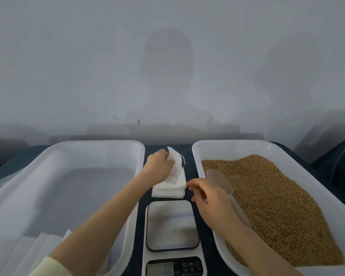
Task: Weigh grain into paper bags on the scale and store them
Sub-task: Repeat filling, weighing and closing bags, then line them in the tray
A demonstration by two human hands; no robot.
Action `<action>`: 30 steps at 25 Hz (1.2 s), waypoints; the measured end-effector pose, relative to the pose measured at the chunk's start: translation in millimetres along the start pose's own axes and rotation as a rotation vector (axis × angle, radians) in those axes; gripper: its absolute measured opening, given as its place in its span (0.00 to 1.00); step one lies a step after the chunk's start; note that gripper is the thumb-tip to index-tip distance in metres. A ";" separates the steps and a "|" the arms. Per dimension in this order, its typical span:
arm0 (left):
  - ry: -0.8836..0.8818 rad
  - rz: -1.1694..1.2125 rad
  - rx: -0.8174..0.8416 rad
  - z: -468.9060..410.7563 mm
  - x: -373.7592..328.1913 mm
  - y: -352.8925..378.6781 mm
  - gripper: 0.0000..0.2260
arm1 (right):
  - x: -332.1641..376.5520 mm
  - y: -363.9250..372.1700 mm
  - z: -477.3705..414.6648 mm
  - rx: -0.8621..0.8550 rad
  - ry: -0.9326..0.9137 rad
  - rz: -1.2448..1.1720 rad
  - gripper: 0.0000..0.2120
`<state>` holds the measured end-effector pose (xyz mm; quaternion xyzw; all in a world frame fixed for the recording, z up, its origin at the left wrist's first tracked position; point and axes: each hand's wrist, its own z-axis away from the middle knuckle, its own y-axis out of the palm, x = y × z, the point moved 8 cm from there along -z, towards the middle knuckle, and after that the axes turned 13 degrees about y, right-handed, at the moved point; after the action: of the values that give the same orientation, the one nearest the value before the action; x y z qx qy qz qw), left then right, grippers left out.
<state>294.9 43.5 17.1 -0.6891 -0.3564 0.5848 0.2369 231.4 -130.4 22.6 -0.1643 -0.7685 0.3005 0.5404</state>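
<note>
The left hand (161,162) is closed round one white paper bag (175,169), holding it tilted just above the stack of bags (168,189) on the dark table (210,247) between two clear tubs. The right hand (205,195) hangs beside the stack's right edge, fingers loosely curled and gripping nothing. Nearer me sits the scale (172,226), its platform bare. The right tub (207,144) holds grain (277,206) with a scoop (219,181) lying in it.
</note>
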 end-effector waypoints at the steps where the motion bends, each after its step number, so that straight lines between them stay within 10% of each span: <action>1: -0.030 0.102 -0.025 9.4 1.7 -6.9 0.06 | 0.9 -2.1 -0.6 -0.010 0.013 -0.008 0.10; 7: -0.369 0.956 -0.059 86.3 20.3 -2.6 0.07 | 27.4 2.4 -3.0 -0.022 -0.073 0.034 0.18; 14: -0.420 0.876 -0.056 96.6 24.2 -3.5 0.23 | 45.1 22.3 19.1 -0.033 -0.447 0.216 0.06; 30: -0.239 0.852 0.186 91.5 5.5 9.3 0.22 | -4.4 0.3 -2.6 -0.003 0.294 -0.591 0.04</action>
<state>208.0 33.5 -12.0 -0.6778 -0.0115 0.7351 -0.0069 235.4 -131.9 19.8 0.0231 -0.6972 0.1027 0.7091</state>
